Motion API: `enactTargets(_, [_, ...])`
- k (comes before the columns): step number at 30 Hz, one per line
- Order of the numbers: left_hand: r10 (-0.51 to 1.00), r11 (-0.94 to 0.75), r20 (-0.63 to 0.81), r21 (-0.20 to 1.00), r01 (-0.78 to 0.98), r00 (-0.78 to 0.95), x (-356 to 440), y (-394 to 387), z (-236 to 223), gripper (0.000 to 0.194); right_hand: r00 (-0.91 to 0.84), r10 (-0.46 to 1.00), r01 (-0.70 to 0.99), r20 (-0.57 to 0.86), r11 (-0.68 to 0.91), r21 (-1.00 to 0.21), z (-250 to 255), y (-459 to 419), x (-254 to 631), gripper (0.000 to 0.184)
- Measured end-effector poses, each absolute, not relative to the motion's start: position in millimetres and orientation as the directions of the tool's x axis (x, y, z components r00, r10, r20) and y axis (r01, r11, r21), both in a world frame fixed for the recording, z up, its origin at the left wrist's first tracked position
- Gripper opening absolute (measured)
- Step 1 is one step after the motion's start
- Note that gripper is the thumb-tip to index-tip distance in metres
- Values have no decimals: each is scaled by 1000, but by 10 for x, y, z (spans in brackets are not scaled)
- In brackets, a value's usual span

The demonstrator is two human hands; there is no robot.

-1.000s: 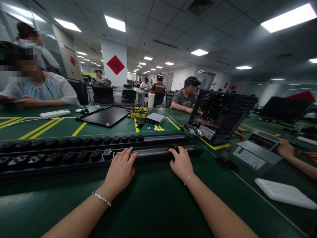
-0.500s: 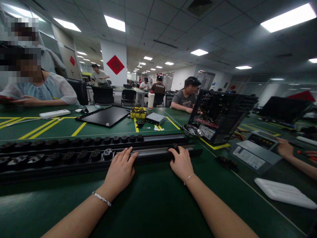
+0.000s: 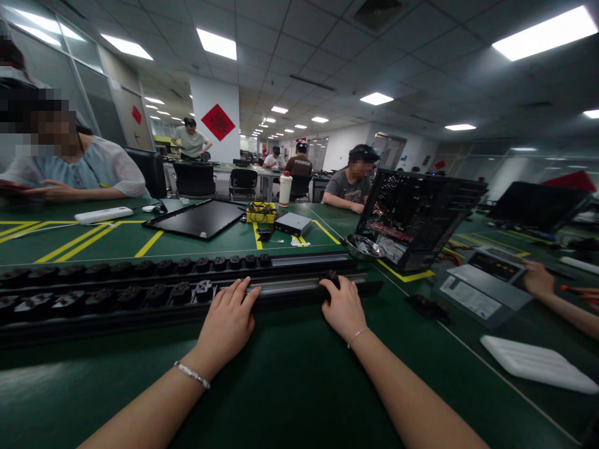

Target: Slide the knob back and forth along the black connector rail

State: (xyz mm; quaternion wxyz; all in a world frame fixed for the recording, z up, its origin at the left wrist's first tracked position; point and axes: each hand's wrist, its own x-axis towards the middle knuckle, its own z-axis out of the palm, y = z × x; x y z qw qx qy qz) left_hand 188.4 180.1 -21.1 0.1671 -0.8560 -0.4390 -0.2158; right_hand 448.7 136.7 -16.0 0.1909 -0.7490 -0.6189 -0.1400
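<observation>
Two long black rails (image 3: 309, 260) lie across the green table, their left parts lined with round black socket modules (image 3: 156, 295), several with metallic tops. My left hand (image 3: 229, 318) lies on the nearer rail just right of the last module in its row, fingers stretched out. Farther right on the same rail, my right hand (image 3: 344, 308) has thumb and fingers closed around a small dark socket module (image 3: 332, 275). The fingers hide most of that piece. Between my hands the rail's pale inner channel (image 3: 285, 285) is visible.
An open computer case (image 3: 416, 212) stands at the right behind a metal bowl (image 3: 364, 247) of small parts. Nearby are a power supply (image 3: 486, 284), a co-worker's hand (image 3: 538, 279) and a white foam piece (image 3: 538, 363). A black panel (image 3: 201, 219) and yellow basket (image 3: 261, 213) lie beyond the rails.
My right hand and the dark module have shifted very slightly rightward. My left hand is still. In the background, a standing person has turned and a person at far left has moved left.
</observation>
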Motion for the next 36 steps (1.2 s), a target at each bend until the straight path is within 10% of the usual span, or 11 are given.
enactTargets(36, [678,-553,524,-100,827,516,1884,1800,-228,51,247,869,969,430,-221,-110,-138,1367,4494,47])
